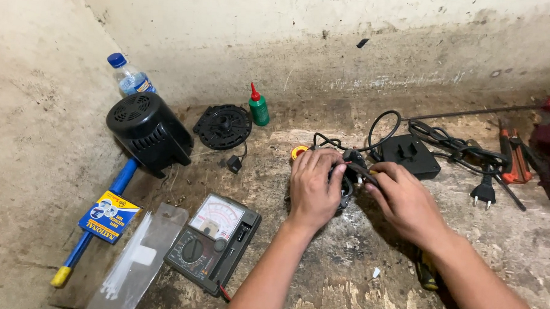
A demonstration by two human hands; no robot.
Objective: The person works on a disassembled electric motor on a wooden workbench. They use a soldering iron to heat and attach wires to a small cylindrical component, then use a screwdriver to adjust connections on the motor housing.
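Note:
My left hand [313, 186] lies palm down over a small dark motor part [347, 186] on the worn floor, gripping it. My right hand [401, 198] pinches the black wires [361, 170] that come off that part, just to the right of my left hand. A yellow and red round piece [298, 151] peeks out above my left fingers. Most of the part is hidden under both hands.
An analog multimeter [214, 241] lies left of my left arm, beside a bag of white cable ties [138, 259]. A black motor housing [148, 132], round black cover [223, 126], green oil bottle [258, 106] and water bottle [129, 76] stand at the back left. A black box [411, 154], plug [484, 193] and red pliers [514, 158] lie right.

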